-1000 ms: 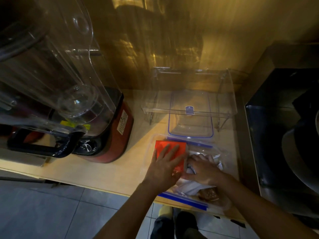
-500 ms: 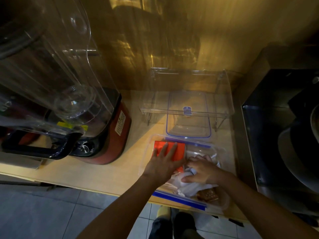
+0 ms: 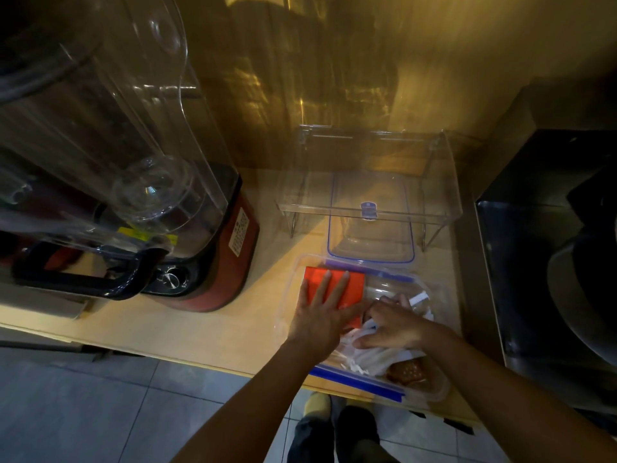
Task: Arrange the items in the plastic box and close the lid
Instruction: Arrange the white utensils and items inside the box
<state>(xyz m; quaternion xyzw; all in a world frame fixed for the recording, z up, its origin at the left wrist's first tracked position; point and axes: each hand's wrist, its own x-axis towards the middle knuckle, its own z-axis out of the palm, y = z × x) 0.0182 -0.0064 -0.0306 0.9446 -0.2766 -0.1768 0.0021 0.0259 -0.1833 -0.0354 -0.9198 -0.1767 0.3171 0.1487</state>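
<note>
Left hand (image 3: 319,320) flat, pressing red packet (image 3: 334,285); right hand (image 3: 392,324) clenched on white wrappers (image 3: 374,354) in plastic box (image 3: 290,292); tuck contents below rim before fetching lid (image 3: 370,222) beyond fingertips.

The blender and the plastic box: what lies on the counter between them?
Nothing. In the head view, the counter is bare between the blender and the box.

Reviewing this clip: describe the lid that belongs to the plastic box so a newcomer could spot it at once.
Start at the big red blender on the left of the counter, then look right to the open plastic box under both hands. Just behind it lies the lid, partly beneath a clear rack. Only the lid has a thin blue outline.
</note>
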